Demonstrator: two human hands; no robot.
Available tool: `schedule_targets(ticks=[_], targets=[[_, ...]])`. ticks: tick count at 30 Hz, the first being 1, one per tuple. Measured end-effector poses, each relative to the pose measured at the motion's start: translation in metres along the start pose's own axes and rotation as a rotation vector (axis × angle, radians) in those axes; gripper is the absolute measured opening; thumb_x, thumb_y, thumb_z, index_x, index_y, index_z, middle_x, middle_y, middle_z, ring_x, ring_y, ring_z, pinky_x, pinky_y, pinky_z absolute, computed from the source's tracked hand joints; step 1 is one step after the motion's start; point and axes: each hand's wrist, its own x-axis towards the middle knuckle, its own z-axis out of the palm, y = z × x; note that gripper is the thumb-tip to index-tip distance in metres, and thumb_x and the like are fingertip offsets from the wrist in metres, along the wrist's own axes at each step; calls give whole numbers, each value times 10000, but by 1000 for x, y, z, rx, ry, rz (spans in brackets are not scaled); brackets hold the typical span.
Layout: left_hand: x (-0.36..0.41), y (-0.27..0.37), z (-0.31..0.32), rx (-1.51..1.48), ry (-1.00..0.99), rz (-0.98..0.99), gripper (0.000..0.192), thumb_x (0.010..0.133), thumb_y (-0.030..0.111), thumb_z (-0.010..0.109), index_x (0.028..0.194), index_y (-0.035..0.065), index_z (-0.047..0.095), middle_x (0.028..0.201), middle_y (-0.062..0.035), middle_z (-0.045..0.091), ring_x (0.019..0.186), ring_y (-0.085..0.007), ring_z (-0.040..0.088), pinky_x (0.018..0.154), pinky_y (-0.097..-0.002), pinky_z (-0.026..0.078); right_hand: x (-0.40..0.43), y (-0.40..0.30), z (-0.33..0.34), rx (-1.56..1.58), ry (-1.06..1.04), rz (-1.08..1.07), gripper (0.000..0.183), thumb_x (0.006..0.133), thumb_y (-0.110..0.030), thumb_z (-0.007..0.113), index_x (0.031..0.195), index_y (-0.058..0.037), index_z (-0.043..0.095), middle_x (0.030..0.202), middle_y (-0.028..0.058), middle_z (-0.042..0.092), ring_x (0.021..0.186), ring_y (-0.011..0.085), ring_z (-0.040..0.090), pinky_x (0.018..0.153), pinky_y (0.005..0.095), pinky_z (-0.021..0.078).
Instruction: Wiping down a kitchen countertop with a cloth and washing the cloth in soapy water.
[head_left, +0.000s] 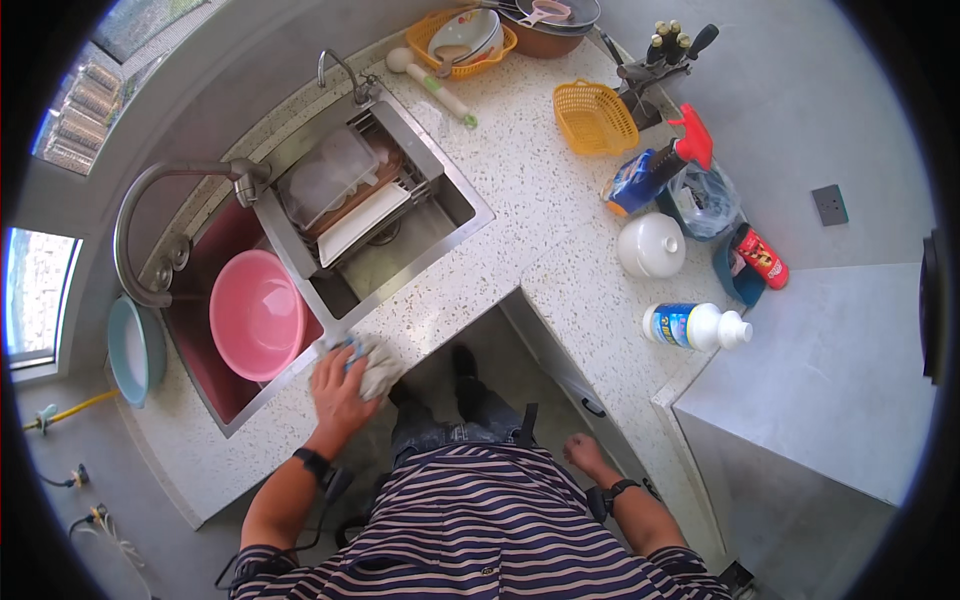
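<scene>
My left hand (341, 390) presses a crumpled greyish-white cloth (381, 369) onto the speckled counter (442, 319), at the front rim of the steel double sink (409, 266). Just beyond it, a pink plastic basin (255, 315) sits in the reddish left bowl of the sink. My right hand (585, 454) hangs low beside my body, near the cabinet front under the right counter. Its fingers are curled in and nothing shows in them.
A dish rack holding a white tray (364, 225) and a translucent container (330, 176) spans the right bowl. A curved faucet (131, 225) arches over the left bowl. On the right counter are a spray bottle (652, 172), a white lidded pot (651, 245), a white bottle (694, 327) and a yellow basket (595, 118).
</scene>
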Motion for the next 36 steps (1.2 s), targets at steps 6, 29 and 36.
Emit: schedule_targets(ticks=[6,29,36], targets=[[-75,-37,-17,137,-63,-136,612,677,246,801,1236,90,605,1427,-166,488,1346,-440,418,1118,-588,323,1,-5,24,147,-36,-30,263,963,-260,596,975,-5,659,818,81,690,663,159,650,590,304,507],[177,257,116,-192,-197,601,582,796,352,773,1332,186,614,1451,-103,532,1412,-302,417,1169,-499,298,-144,121,95,590,178,173,206,949,-169,588,1090,-30,646,900,55,676,755,157,661,660,288,542],[238,185,116,11,-49,340,553,886,465,681,1357,182,611,1471,-131,508,1427,-327,384,1165,-540,270,-212,185,163,453,161,295,254,938,-214,583,964,16,688,905,106,711,813,233,662,759,362,529]])
